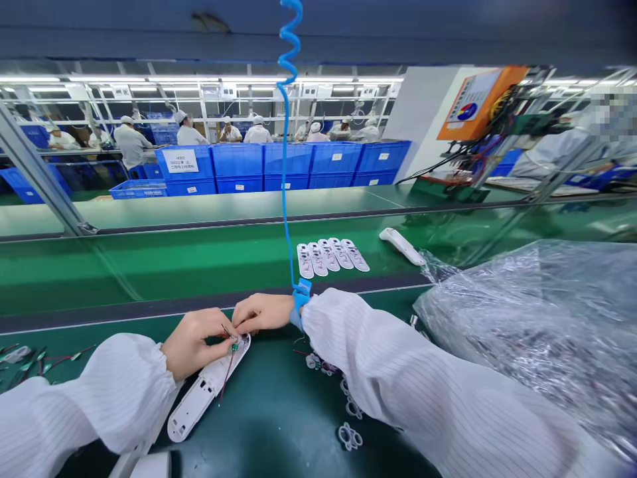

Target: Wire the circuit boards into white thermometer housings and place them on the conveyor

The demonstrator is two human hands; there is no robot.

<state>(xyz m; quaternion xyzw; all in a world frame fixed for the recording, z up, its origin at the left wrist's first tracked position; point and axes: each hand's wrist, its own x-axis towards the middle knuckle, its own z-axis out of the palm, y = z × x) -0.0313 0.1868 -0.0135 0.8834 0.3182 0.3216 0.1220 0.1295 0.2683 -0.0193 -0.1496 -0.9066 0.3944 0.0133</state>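
Observation:
A long white plastic housing (195, 402) lies slanted on the dark green work mat, its upper end under both hands. My left hand (198, 342) pinches a small green board (234, 347) with thin red and black wires at that end. The wires hang down over the housing's right edge. My right hand (261, 312), with a blue wrist strap (300, 299), has its fingers closed at the housing's tip; what they hold, if anything, is hidden. The two hands' fingertips nearly meet.
Several white shells with wiring (326, 256) and a white handle piece (402, 246) lie on the green belt. Clear plastic bags (537, 325) lie at right. Small white rings (350, 436) are near my right sleeve, wired parts (40, 362) at left. A blue coiled cord (284, 153) hangs centrally.

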